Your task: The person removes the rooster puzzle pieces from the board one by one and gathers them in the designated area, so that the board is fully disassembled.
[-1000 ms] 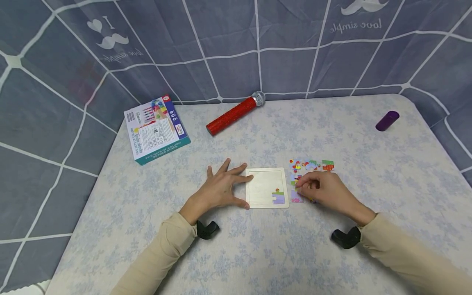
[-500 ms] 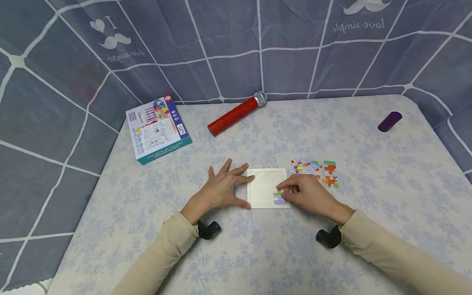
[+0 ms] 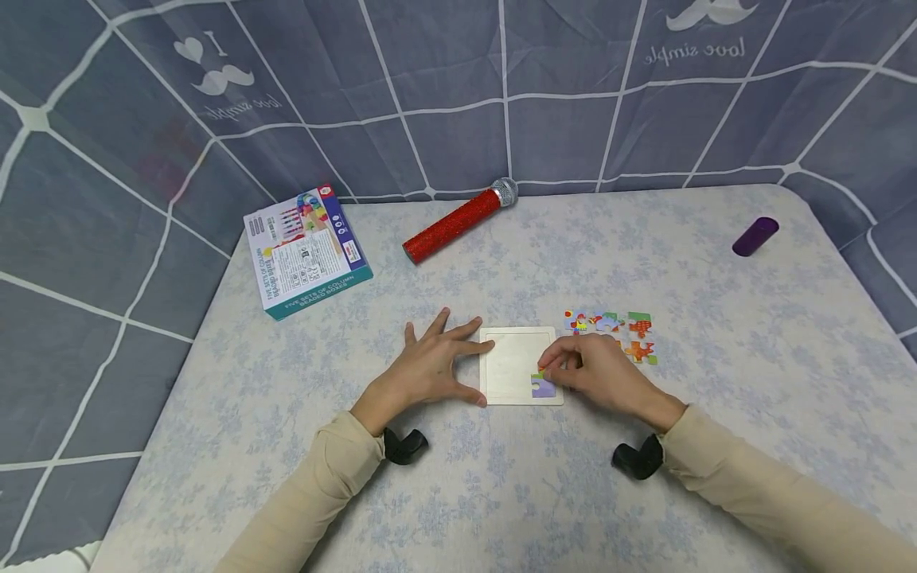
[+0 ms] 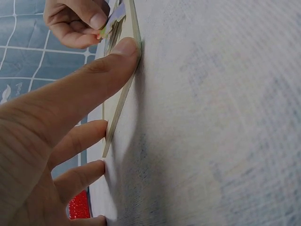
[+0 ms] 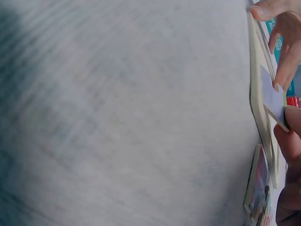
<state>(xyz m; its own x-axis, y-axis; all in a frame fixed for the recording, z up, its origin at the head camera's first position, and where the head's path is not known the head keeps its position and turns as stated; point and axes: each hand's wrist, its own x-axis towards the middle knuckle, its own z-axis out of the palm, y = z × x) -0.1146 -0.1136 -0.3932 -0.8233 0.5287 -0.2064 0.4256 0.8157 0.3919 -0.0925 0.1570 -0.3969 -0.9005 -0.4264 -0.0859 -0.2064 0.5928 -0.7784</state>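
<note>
A square pale wooden puzzle board (image 3: 510, 358) with a raised rim lies on the table in the head view. My left hand (image 3: 432, 364) has its fingers spread, with thumb and index fingertips on the board's left rim. At the board's lower right corner, my right hand (image 3: 600, 372) pinches a purple and green puzzle piece (image 3: 543, 387) between thumb and fingers. The right wrist view shows that piece (image 5: 273, 98) tilted, one edge raised off the board. Right of the board lie several loose puzzle pieces (image 3: 640, 352), partly hidden by my right hand.
Behind the board lies a red glittery microphone (image 3: 454, 225). A flat printed box (image 3: 308, 251) sits at the back left, and a purple cylinder (image 3: 755, 236) at the back right. A grey checked curtain (image 3: 458, 95) borders the table's far edge.
My right hand has moved left from the loose pieces to the board and now pinches the purple and green puzzle piece there. The left hand stays at the rim.
</note>
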